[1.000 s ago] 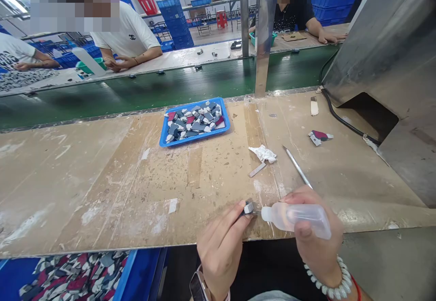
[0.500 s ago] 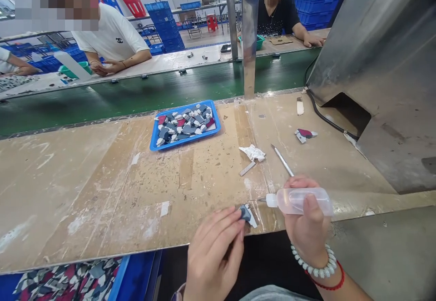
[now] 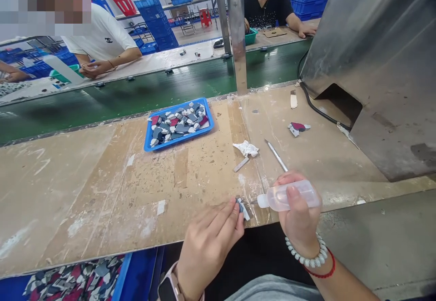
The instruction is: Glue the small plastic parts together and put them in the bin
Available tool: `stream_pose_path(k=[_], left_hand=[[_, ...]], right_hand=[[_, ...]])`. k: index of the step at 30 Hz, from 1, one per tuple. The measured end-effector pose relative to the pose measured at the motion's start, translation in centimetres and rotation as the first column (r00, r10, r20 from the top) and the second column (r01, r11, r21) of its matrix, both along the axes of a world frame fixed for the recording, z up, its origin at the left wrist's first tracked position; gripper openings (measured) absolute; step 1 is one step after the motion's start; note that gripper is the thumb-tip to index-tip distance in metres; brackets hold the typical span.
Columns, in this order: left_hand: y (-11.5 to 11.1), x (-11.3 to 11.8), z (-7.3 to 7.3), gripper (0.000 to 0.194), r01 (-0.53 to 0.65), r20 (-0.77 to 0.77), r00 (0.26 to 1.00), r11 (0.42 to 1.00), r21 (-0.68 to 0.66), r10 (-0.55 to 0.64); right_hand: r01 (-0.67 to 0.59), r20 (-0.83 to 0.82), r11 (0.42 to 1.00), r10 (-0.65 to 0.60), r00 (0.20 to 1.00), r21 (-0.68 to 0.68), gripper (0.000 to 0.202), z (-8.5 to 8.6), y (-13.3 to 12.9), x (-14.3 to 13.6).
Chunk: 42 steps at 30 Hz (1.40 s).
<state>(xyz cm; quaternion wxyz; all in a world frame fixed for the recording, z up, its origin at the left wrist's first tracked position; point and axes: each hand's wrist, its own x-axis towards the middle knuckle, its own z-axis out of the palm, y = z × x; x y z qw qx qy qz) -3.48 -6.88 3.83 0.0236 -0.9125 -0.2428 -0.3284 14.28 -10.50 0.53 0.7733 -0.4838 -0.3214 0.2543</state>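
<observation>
While your right hand [image 3: 299,219] grips a clear squeeze bottle [image 3: 289,195] lying sideways, its nozzle points left toward the small grey and white piece [image 3: 241,207] that your left hand [image 3: 207,242] pinches at its fingertips against the near edge of the surface [image 3: 102,187]. The nozzle tip sits just beside that piece; whether they touch cannot be told. Just beyond the bottle a thin metal pick [image 3: 275,155] lies flat, with a crumpled white scrap [image 3: 245,147] and a small strip [image 3: 240,164] to its left. Farther back, near the far edge, a blue tray [image 3: 148,144] holds a heap of grey, white and red pieces. Toward the far right corner lies one loose red and white piece [image 3: 296,127].
</observation>
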Motion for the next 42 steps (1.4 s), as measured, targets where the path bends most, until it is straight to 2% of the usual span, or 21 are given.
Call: stream_pose_path(k=[4,11,18,25,32,39,42], left_hand=[[0.5,-0.3,-0.6,0.009,0.011,0.128,0.992,0.992,-0.129,0.005],[0.8,-0.4,-0.6,0.011,0.004,0.183,0.982,0.959,-0.282,0.049],[0.8,-0.3,-0.7,0.014,0.008,0.227,0.971,0.936,-0.352,0.077],[1.0,-0.4,-0.8,0.015,0.002,0.25,0.962,0.912,-0.41,0.11],[1.1,-0.4,-1.1,0.016,0.009,0.277,0.953,0.903,-0.431,0.123],[1.0,-0.5,-1.4,0.016,0.011,0.289,0.948,0.894,-0.447,0.133],[1.0,-0.5,-1.4,0.017,0.02,0.294,0.948,0.901,-0.433,0.12]], right_hand=[[-0.035,0.014,0.999,0.035,0.999,-0.01,0.018,0.1,0.1,-0.1],[-0.067,0.078,0.998,0.068,0.995,-0.017,0.019,0.6,0.1,-0.1],[-0.096,0.222,0.995,0.101,0.97,-0.035,0.022,1.0,0.2,0.2],[-0.151,0.266,0.989,0.147,0.953,-0.007,0.031,1.1,0.2,0.1],[-0.131,0.287,0.991,0.126,0.95,0.0,0.033,1.0,0.2,0.2],[-0.121,0.255,0.993,0.116,0.96,0.004,0.03,0.6,0.2,0.0],[-0.077,0.044,0.995,0.075,0.996,0.06,0.027,0.5,0.0,-0.2]])
